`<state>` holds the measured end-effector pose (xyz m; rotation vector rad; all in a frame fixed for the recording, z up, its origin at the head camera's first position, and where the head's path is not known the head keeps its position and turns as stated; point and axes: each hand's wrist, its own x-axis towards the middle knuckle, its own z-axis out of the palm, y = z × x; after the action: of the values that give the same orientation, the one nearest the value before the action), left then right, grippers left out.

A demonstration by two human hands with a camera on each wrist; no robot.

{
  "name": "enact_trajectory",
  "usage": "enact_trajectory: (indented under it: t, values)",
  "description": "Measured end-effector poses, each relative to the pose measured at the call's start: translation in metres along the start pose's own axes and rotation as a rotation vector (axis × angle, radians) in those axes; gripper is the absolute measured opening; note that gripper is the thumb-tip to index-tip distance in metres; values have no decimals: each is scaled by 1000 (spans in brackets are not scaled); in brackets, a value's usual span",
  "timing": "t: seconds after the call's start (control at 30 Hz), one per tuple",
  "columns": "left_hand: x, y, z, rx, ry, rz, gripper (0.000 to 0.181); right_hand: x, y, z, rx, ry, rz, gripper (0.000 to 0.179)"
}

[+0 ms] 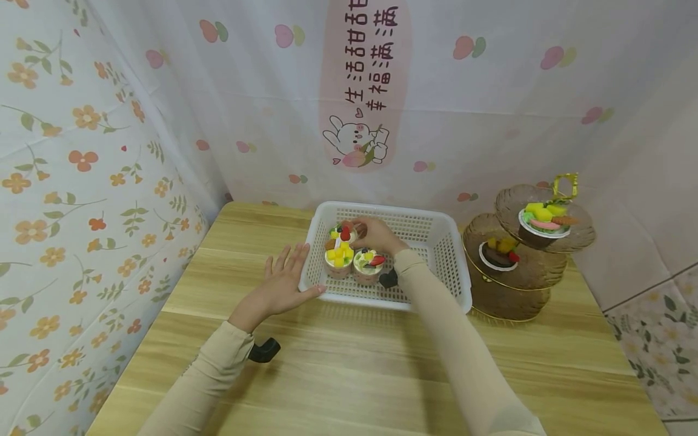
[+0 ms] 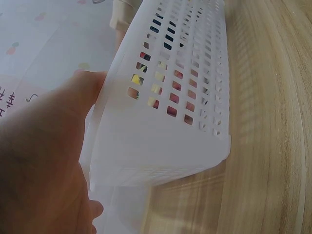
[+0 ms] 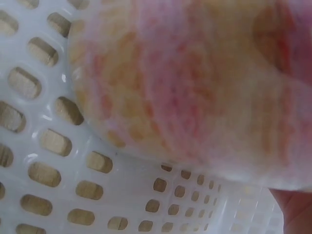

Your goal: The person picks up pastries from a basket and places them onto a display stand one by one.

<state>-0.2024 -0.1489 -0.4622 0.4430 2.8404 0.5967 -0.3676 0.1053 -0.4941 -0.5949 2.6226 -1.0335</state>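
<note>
A white perforated plastic basket (image 1: 447, 254) holds several toy dessert cups at its left end. One cup is topped with yellow cubes (image 1: 339, 255), and another beside it carries strawberry slices (image 1: 369, 261). Behind them, my right hand (image 1: 376, 233) reaches in over the basket and grips the cup with a red strawberry (image 1: 345, 233); the hand partly hides it. Close up in the right wrist view is a cup's pink and cream layered side (image 3: 165, 87), with a fingertip (image 3: 298, 209) beyond its edge. My left hand (image 1: 283, 280) rests against the basket's left end, fingers extended, thumb at the rim.
On the right stands a tiered brown tray stand (image 1: 537, 275) with a gold handle, bearing two dessert cups, one with a chocolate-coloured base (image 1: 498, 257). The wooden table (image 1: 338, 375) meets printed curtains at the back and left.
</note>
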Motion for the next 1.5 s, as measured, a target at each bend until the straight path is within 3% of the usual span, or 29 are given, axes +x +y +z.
enact_trajectory:
  t: [0.17, 0.67, 0.87, 1.2, 1.5]
  values:
    - [0, 1, 0, 1, 1, -1, 102, -2, -2, -1, -30, -2, 9, 67]
    - [-1, 7, 1, 11, 5, 13, 103, -4, 4, -3, 40, 20, 38, 44]
    - [0, 7, 2, 16, 13, 14, 103, -11, 2, -9, 61, 34, 54, 49]
    - [-1, 6, -1, 2, 9, 11, 104, -17, -9, -28, 188, 137, 25, 44]
    - [-2, 4, -2, 7, 4, -4, 103, -28, -27, -46, 258, 230, -20, 54]
